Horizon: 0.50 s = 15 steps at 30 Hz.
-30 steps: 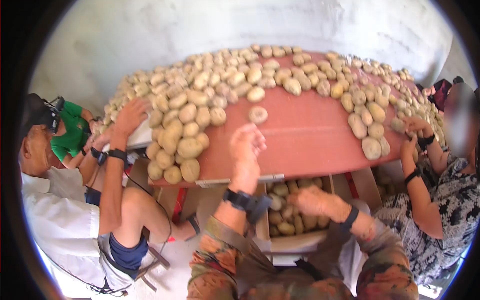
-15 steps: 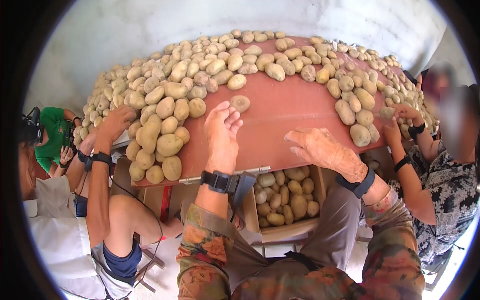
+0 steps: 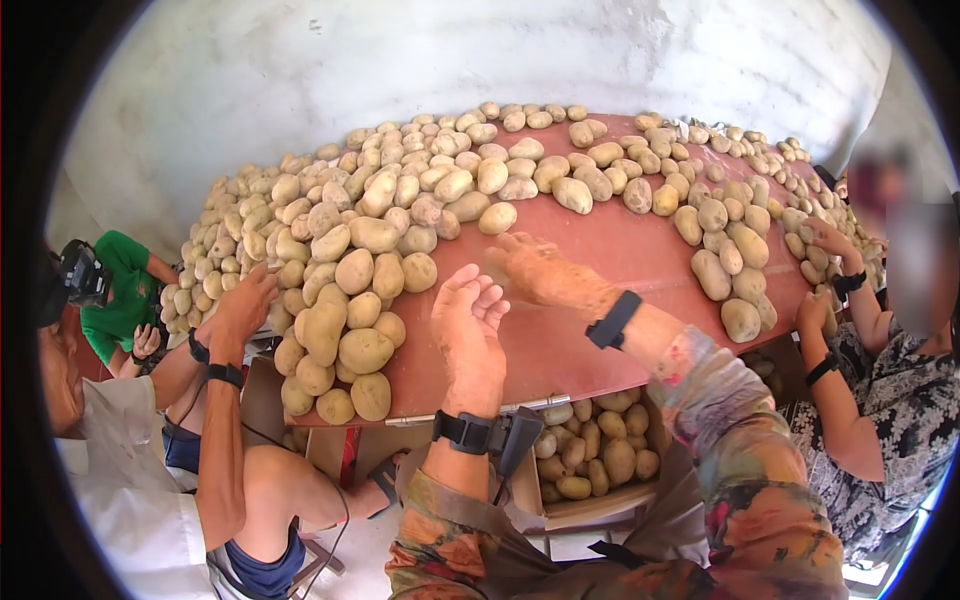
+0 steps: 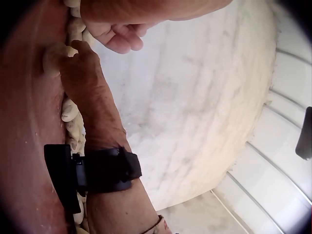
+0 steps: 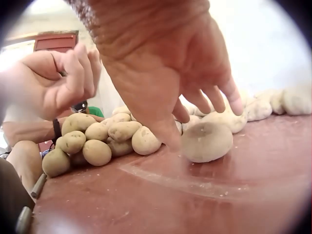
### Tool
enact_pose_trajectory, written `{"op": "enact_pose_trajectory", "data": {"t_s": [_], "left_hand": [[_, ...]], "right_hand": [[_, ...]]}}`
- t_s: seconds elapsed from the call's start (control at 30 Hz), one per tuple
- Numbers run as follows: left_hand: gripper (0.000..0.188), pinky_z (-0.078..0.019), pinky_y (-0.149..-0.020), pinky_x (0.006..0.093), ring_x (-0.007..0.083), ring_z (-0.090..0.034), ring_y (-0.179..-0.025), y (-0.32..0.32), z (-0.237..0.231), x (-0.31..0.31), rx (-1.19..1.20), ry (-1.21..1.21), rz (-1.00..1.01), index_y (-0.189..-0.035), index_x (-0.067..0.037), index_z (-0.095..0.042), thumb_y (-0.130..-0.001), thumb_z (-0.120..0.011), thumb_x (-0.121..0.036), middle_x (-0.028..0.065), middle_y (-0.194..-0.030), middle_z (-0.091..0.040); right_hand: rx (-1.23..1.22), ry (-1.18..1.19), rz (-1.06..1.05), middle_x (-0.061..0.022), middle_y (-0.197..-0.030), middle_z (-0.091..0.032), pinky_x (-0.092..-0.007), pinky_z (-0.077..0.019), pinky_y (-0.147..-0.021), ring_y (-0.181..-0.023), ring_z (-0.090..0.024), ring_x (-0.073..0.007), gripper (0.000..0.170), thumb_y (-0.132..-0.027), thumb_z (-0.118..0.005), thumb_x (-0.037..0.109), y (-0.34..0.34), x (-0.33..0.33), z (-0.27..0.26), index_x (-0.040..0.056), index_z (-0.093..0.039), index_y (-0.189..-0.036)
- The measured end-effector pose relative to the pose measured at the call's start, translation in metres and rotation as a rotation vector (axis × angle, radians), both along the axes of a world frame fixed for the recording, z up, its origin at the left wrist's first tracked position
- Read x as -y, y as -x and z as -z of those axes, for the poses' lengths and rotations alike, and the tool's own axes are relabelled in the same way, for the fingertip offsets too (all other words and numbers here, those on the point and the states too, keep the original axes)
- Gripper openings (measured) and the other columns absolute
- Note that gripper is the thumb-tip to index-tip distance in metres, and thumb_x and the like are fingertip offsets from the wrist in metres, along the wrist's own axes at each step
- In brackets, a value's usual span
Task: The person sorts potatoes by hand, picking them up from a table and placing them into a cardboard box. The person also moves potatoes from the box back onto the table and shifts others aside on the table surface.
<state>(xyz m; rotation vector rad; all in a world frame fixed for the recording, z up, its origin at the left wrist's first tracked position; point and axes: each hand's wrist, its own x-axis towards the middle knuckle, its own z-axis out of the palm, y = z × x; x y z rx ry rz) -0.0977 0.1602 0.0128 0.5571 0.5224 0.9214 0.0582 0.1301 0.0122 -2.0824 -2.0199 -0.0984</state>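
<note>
My right hand (image 3: 545,268) reaches over the red tabletop (image 3: 590,240), palm down. In the right wrist view, a single potato (image 5: 207,142) lies on the table just beyond its thumb, with the spread fingers (image 5: 219,100) above and behind it. The head view hides that potato behind the hand. My left hand (image 3: 468,325) hovers over the near part of the table, palm turned up and fingers loosely bent, holding nothing. From the left wrist, the left hand (image 4: 122,31) shows at the top, the right hand (image 4: 83,73) below it.
Heaped potatoes (image 3: 360,235) cover the table's left and back; a smaller cluster (image 3: 735,250) lies right. Below the front edge stands a box (image 3: 550,515) of potatoes. A person in white (image 3: 130,450) sits left, another in patterned clothes (image 3: 880,440) right, both reaching to the table.
My right hand has risen from above the box, crossed the table's front edge and moved forward and left to the lone potato. The left hand stays raised near that potato, its fingers loosely bent.
</note>
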Motion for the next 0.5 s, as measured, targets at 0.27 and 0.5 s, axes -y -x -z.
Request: {"op": "enact_pose_trajectory", "data": {"t_s": [0.27,0.5], "left_hand": [[0.026,-0.0500,-0.071,0.0285,0.0125,-0.061,-0.078,-0.001,0.002,-0.001,0.015,-0.062,0.039,-0.111,-0.004,-0.058,-0.084,-0.060,-0.006,0.0025,-0.089,-0.064],[0.026,-0.0488,-0.076,0.0284,0.0120,-0.058,-0.082,0.001,0.008,-0.004,-0.029,-0.049,0.029,-0.112,-0.005,-0.059,-0.086,-0.058,-0.009,0.0021,-0.094,-0.062]], "right_hand": [[0.055,0.033,0.109,-0.0206,-0.122,-0.053,-0.0508,-0.0438,-0.095,-0.118,-0.051,-0.0416,0.045,-0.081,-0.063,0.023,-0.007,-0.032,0.056,0.0105,-0.050,-0.123],[-0.135,0.222,0.261,-0.0208,-0.110,-0.056,-0.0496,-0.0459,-0.088,-0.104,-0.058,-0.0380,0.049,-0.078,-0.065,0.030,0.012,0.025,0.037,0.0080,-0.049,-0.118]]}}
